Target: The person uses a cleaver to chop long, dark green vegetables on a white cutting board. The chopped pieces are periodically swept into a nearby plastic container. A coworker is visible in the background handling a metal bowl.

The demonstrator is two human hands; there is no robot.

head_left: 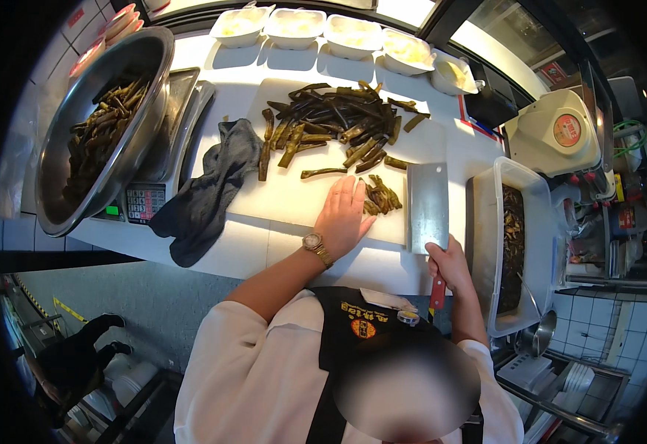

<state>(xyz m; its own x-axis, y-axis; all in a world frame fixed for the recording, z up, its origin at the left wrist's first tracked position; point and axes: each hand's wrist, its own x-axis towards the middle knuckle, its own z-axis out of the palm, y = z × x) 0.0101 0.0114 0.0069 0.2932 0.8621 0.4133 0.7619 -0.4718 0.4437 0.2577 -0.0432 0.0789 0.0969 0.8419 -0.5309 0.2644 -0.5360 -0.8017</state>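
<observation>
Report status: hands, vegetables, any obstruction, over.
Right hand grips cleaver. Left hand beside small vegetable pile. Larger pile beyond, on white board. Dark cloth laps board's left edge, clear of cleaver.

In the right hand [449, 265], the broad rectangular metal cleaver [428, 207] looked glossy; left of the left hand [342, 220], crumpled dark-grey cloth [209, 194] looked matt.

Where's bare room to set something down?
Bare board lies between the dark cloth and left hand; bare tabletop runs between the white tubs and the board. Crowded: the board's far middle under dark green vegetables, and left of the cleaver in the right hand.
</observation>
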